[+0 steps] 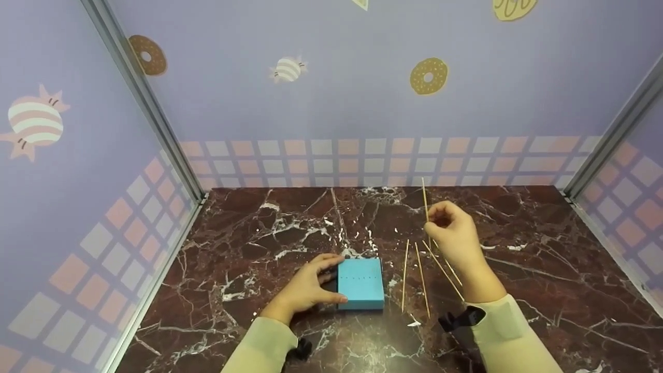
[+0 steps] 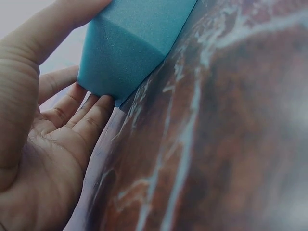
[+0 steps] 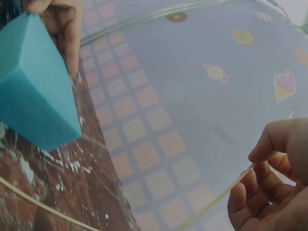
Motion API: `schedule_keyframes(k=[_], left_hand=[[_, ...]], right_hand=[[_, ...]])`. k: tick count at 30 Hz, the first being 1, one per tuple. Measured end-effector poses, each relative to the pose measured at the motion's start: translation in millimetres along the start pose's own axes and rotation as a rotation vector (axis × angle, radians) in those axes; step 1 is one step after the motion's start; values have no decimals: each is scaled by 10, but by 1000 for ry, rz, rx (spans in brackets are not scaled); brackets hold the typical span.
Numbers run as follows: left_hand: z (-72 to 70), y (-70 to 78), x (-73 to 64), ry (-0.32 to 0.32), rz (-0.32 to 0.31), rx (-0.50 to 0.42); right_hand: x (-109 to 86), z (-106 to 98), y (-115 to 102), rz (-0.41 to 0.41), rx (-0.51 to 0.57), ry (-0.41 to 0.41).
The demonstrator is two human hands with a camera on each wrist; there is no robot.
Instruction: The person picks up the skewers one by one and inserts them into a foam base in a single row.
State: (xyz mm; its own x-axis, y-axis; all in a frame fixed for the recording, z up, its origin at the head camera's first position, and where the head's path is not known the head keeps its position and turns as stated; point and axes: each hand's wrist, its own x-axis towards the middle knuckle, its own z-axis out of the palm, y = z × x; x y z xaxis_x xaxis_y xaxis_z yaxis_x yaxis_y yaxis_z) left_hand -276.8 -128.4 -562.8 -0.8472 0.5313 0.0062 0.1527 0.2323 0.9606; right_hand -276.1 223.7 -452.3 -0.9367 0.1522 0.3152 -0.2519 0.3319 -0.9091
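A light blue foam block [image 1: 361, 291] lies on the marbled table, with a row of small dark holes across its top. My left hand [image 1: 310, 286] grips its left side, thumb at the near corner and fingers at the far one. In the left wrist view, fingertips touch the block [image 2: 127, 57] low down by the table. Raised to the right of the block, my right hand [image 1: 457, 239] pinches a thin wooden stick [image 1: 424, 197] between thumb and fingers. This stick [image 3: 216, 199] stands nearly upright in the head view, apart from the block.
Several similar sticks lie right of the block, among them a left one [image 1: 405, 274] and a slanted one [image 1: 443, 269], partly under the right hand. White crumbs [image 1: 370, 238] are scattered behind the block. Patterned panels [image 1: 352, 103] enclose the table [image 1: 248, 331] at the back and sides.
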Motion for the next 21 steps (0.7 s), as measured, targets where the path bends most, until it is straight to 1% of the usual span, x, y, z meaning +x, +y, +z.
schedule_keyframes(k=[4,8,11,15,18,21], left_hand=[[3,-8,-2,-2,-1,-2],[8,-11,-4,1,2,-3],[16,-6,-6,2,8,-3],[22,-8,-7,0,17,0],[17,-6,-12,-4,13,2],[16,1,-12,-9,9,-9]], right_hand=[[5,96,-26,1,88,-6],[1,191,-44,-19,136,-17],[-5,256,-71,-39,149,-29],[-15,333,-112,-57,139,-52],[-20,394,-144,-68,137,-82],[-31,473,-176,-73,160,-112]])
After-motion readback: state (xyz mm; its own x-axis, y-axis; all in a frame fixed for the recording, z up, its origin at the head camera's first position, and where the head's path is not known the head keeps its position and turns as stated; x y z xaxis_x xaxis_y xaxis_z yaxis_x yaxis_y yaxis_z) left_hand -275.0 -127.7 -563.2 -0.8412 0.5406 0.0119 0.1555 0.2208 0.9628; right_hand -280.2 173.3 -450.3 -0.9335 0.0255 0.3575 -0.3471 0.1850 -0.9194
